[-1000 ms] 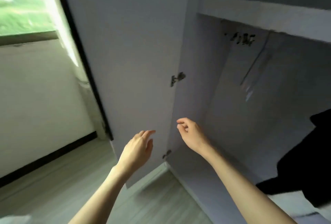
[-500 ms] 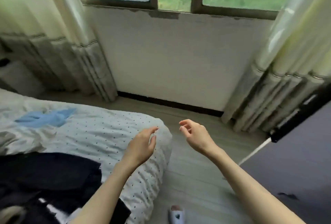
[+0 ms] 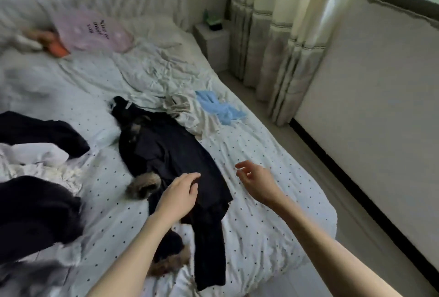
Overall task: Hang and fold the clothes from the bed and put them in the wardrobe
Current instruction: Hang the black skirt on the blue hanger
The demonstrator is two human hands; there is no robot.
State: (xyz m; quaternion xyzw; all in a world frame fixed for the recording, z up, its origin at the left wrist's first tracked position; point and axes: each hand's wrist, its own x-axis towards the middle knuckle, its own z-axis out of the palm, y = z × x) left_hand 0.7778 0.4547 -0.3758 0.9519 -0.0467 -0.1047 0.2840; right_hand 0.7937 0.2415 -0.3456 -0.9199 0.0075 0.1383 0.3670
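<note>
A black coat [image 3: 166, 152] with brown fur cuffs lies spread across the dotted bed sheet [image 3: 256, 225]. My left hand [image 3: 179, 195] hovers just over its lower part, fingers relaxed and holding nothing. My right hand [image 3: 257, 181] hangs above the bare sheet to the coat's right, fingers loosely curled and empty. A light blue garment [image 3: 219, 106] lies near the bed's right edge. More dark clothes [image 3: 35, 211] and white clothes [image 3: 35, 156] are piled at the left.
A pink pillow [image 3: 92, 32] and an orange item [image 3: 55, 47] lie at the head of the bed. A white nightstand [image 3: 213, 42] stands beyond it. Curtains [image 3: 285, 42] and a wall under the window [image 3: 380, 106] border a narrow floor strip [image 3: 332, 178] on the right.
The view has swung from the open wardrobe, past the window, to the bed. Both hands stay empty and now reach over the black coat and sheet.
</note>
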